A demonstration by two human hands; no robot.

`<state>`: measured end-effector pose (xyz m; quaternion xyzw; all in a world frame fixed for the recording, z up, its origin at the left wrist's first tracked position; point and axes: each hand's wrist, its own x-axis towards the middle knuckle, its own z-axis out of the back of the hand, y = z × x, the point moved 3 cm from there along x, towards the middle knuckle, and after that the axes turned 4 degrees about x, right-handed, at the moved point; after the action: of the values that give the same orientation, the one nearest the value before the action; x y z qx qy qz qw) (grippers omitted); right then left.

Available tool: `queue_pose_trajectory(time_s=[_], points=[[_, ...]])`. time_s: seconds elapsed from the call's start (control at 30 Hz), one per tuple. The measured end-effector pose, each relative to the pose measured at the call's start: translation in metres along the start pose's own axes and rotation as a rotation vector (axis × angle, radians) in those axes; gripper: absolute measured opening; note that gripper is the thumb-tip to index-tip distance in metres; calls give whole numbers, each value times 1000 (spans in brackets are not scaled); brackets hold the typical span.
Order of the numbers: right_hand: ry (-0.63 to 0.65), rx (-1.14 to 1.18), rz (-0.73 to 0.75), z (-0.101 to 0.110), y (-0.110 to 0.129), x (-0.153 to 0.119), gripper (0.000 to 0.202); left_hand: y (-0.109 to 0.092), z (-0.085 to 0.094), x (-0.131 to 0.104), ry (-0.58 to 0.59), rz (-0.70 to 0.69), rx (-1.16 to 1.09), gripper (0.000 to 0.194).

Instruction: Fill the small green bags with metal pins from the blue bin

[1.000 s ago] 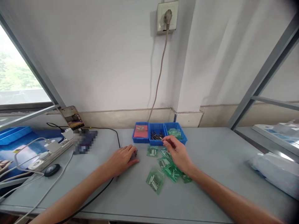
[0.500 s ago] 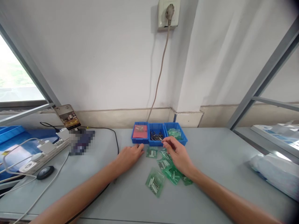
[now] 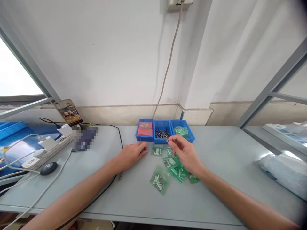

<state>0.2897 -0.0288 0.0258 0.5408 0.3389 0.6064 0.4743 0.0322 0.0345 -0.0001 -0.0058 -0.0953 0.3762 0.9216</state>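
Note:
My right hand [image 3: 184, 154] is in a pinch at the front edge of the middle blue bin [image 3: 162, 122]. Something small is between thumb and forefinger, too small to name. Dark metal screws [image 3: 161, 133] lie in that bin. My left hand [image 3: 132, 154] rests on the table, fingers loosely stretched and holding nothing, just left of a small green bag [image 3: 157, 149] of metal and white pieces. More green bags [image 3: 177, 171] lie overlapping under and beside my right hand. A single green bag [image 3: 160, 180] lies nearer me.
The left bin [image 3: 145, 139] holds a red sheet or packet [image 3: 145, 128]; the right bin [image 3: 192, 136] holds green bags. A phone [image 3: 68, 112], a power strip [image 3: 56, 145] and a black mouse-like object [image 3: 48, 168] stand left. A black cable [image 3: 105, 188] passes by my left arm. At right lies a white plastic package [image 3: 284, 172].
The view has tilted down a little, so the wall socket sits higher in it. My right hand keeps its pinch by the middle bin, and my left hand stays on the table.

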Motion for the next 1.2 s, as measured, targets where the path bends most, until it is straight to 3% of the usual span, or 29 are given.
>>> queue_pose_trajectory(time_s=[0.27,0.63,1.2], points=[[18,137,-70,-1,-8,3,31,2,0,-1,6,-12,-12,16],[-47,103,-74,1,0,2,31,0,3,-1,42,-6,-12,21],[-17,82,-60,0,-4,0,28,-3,9,-2,70,5,-3,23]])
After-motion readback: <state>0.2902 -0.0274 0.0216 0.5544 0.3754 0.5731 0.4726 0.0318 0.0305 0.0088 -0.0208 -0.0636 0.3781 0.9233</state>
